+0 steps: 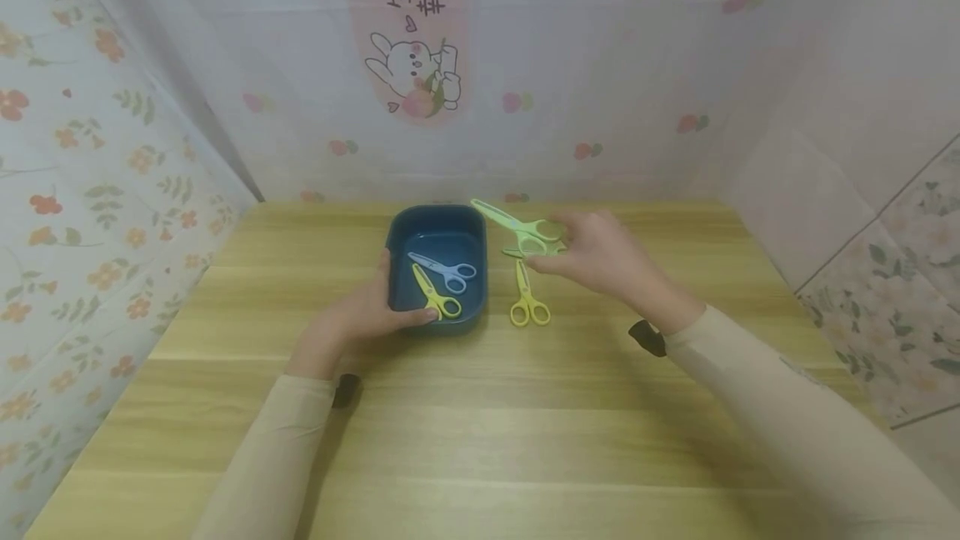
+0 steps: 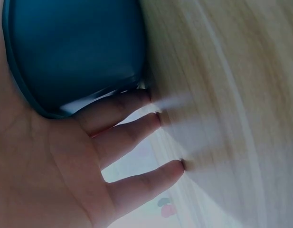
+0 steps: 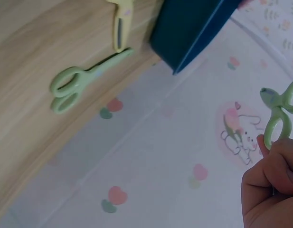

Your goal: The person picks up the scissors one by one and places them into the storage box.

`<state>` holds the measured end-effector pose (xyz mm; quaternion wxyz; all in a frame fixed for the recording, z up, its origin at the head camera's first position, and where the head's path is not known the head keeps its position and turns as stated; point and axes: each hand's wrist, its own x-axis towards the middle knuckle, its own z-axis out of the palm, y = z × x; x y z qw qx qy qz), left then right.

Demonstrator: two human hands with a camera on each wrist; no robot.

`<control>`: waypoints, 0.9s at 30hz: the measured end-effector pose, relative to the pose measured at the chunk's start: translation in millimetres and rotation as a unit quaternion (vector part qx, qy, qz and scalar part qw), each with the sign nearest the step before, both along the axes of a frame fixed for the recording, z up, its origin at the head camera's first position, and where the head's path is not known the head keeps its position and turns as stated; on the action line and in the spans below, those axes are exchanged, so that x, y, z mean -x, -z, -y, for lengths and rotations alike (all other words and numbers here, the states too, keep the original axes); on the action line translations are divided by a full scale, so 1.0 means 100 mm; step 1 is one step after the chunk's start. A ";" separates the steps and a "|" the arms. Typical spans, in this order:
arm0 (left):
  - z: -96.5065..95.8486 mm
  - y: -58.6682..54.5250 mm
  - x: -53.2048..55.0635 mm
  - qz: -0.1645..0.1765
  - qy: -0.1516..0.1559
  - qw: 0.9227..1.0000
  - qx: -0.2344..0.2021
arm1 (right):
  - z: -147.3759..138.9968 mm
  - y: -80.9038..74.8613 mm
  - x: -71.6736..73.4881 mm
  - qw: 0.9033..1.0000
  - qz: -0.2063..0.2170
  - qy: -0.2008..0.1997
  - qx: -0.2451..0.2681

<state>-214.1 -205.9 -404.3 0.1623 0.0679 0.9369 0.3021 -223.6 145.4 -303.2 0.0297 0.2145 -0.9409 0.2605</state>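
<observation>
A dark blue plastic bin (image 1: 483, 273) stands on the table, with blue scissors (image 1: 442, 269) and yellow scissors (image 1: 431, 297) lying inside. My left hand (image 1: 367, 307) holds the bin's left side, thumb over the near rim. In the left wrist view the other fingers (image 2: 129, 140) reach along the outside wall down to the tabletop. Above the table, right of the bin, my right hand (image 1: 600, 252) pinches light green scissors (image 1: 517, 226) by a handle loop, blades toward the bin's far right corner. Beneath them, other green scissors (image 3: 77, 85) lie on the table beside yellow scissors (image 1: 528, 307).
The wood-grain table (image 1: 480, 440) runs back to a white printed curtain (image 1: 600, 65). Floral sheets hang on the left (image 1: 97, 165) and right (image 1: 900, 298) sides.
</observation>
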 end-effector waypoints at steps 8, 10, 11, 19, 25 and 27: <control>0.01 -0.01 -0.02 0.000 -0.002 1.000 -0.001 | 0.21 -0.10 0.06 1.000 0.005 -0.015 0.007; 0.01 0.00 -0.01 -0.001 -0.002 1.000 -0.003 | 0.26 -0.12 0.09 1.000 0.003 -0.020 0.009; 0.01 0.00 -0.01 -0.002 -0.002 1.000 -0.003 | 0.29 -0.13 0.10 1.000 0.000 -0.020 0.007; 0.03 0.01 -0.01 -0.007 0.001 1.000 -0.004 | 0.52 -0.21 0.20 0.999 -0.021 -0.035 -0.006; 0.03 0.01 0.00 -0.011 0.001 1.000 -0.007 | 0.67 -0.24 0.24 1.000 0.013 -0.026 -0.005; 0.03 0.01 0.00 -0.011 0.000 1.000 -0.007 | 0.70 -0.24 0.26 0.999 0.021 -0.022 -0.008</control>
